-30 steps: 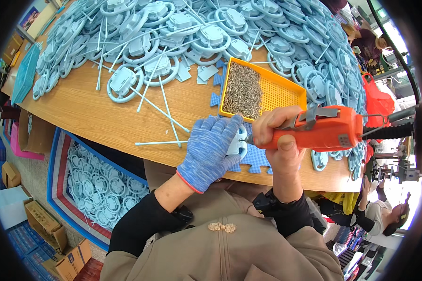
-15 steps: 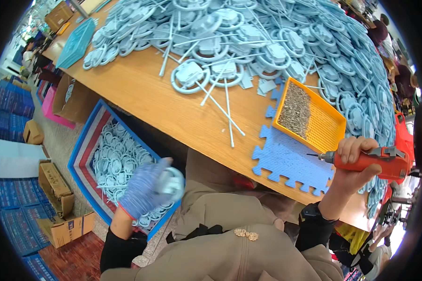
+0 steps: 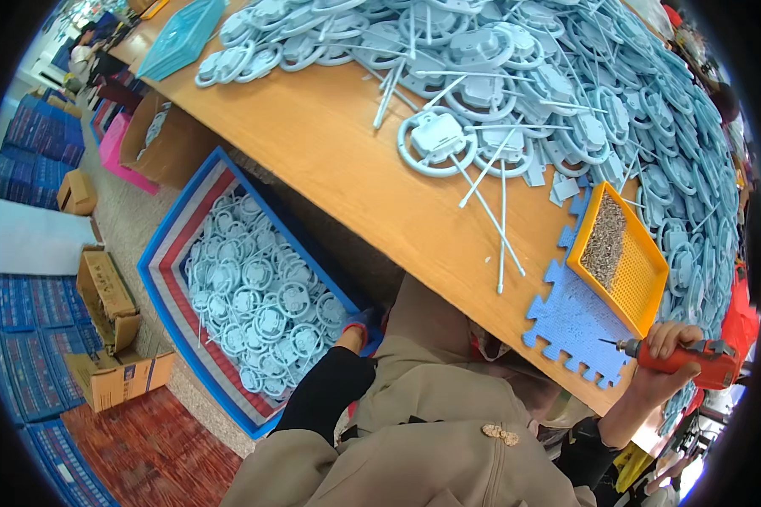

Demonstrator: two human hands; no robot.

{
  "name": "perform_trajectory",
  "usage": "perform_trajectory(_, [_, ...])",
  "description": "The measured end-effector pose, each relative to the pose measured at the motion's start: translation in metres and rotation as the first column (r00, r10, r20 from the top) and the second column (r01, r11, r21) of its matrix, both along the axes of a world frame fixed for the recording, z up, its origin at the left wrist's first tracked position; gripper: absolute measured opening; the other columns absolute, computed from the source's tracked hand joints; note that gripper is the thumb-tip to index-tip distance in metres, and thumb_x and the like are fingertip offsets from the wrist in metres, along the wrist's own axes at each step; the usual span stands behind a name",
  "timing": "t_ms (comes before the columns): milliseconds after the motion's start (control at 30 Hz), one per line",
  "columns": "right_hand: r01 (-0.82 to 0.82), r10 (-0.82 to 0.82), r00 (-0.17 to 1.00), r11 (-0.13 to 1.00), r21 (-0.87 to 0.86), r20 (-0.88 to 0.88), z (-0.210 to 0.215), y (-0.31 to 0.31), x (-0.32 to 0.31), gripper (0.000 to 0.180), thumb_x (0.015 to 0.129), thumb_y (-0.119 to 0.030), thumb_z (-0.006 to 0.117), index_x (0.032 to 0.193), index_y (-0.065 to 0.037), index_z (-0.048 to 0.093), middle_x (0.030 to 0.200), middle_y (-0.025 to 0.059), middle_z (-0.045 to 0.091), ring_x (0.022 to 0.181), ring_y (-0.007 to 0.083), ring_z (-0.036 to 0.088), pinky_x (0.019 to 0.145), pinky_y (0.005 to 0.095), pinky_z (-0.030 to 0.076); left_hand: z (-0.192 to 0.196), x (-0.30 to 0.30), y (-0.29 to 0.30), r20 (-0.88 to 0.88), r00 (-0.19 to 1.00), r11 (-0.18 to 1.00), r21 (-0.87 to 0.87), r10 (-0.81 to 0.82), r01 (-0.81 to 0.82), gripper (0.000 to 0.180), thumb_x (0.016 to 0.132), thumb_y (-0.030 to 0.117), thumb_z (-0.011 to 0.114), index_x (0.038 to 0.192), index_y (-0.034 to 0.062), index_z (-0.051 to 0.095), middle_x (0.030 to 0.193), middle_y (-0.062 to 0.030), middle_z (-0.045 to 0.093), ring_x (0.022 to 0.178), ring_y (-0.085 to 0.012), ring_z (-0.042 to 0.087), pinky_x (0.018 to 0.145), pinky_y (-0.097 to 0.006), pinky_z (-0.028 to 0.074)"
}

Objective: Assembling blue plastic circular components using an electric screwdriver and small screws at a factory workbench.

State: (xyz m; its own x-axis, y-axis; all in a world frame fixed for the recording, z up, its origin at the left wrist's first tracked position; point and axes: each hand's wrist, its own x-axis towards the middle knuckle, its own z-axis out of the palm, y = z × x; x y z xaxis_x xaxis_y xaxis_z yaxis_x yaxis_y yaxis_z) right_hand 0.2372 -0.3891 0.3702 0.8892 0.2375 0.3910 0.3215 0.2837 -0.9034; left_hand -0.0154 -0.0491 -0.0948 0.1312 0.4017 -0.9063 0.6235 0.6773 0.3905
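One screwdriver occupies the right hand, fingers clamped; left hand finger state indeterminable. Bare table runs along the edge, left of the mat.

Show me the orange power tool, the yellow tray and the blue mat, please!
Orange power tool (image 3: 712, 368): head view, on the side of its orange body.
Yellow tray (image 3: 637, 275): head view, on its bare, holey floor.
Blue mat (image 3: 577, 314): head view, on its flat top.
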Motion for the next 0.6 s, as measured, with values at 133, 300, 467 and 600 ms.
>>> perform_trajectory(133, [0.118,-0.117,0.993,0.992,-0.040,0.035,0.006,-0.011,-0.005,0.054,0.082,-0.057,0.063,0.096,-0.007,0.048,0.063,-0.0011,0.043,0.055,0.0100,0.044,0.056,0.0258,0.035,-0.026,0.025,-0.002,-0.074,0.804,0.792,0.140,-0.590,0.595,0.042,0.086,0.032,0.060,0.114,0.0015,0.062,0.109,-0.0141,0.064,0.091,-0.0279,0.062,0.074,-0.044,0.050])
perform_trajectory(300, [0.198,-0.198,0.980,0.980,-0.012,-0.001,0.005,-0.017,0.002,0.054,0.080,-0.055,0.067,0.092,-0.006,0.046,0.061,-0.0011,0.042,0.050,0.0094,0.042,0.050,0.0241,0.035,0.001,0.064,0.009,-0.034,0.646,0.621,0.242,-0.763,0.746,0.041,0.086,0.032,0.059,0.113,0.0016,0.062,0.109,-0.0141,0.064,0.090,-0.0277,0.062,0.074,-0.043,0.050])
perform_trajectory(467, [0.345,-0.345,0.938,0.939,0.014,0.024,0.014,-0.044,0.007,0.051,0.079,-0.049,0.070,0.087,-0.007,0.042,0.055,0.0010,0.043,0.043,0.0115,0.043,0.041,0.0238,0.036,0.006,0.174,0.007,0.052,0.451,0.426,0.438,-0.891,0.791,0.040,0.087,0.031,0.057,0.113,0.0018,0.063,0.108,-0.0140,0.064,0.090,-0.0275,0.063,0.074,-0.042,0.051])
perform_trajectory(600, [0.162,-0.161,0.987,0.986,-0.034,0.012,0.024,-0.060,0.021,0.053,0.083,-0.052,0.063,0.106,-0.005,0.051,0.075,0.0067,0.053,0.064,0.0195,0.052,0.054,0.0308,0.042,-0.004,0.200,0.016,0.053,0.344,0.314,0.555,-0.938,0.771,0.039,0.088,0.031,0.056,0.113,0.0020,0.063,0.107,-0.0139,0.064,0.090,-0.0274,0.063,0.074,-0.042,0.051])
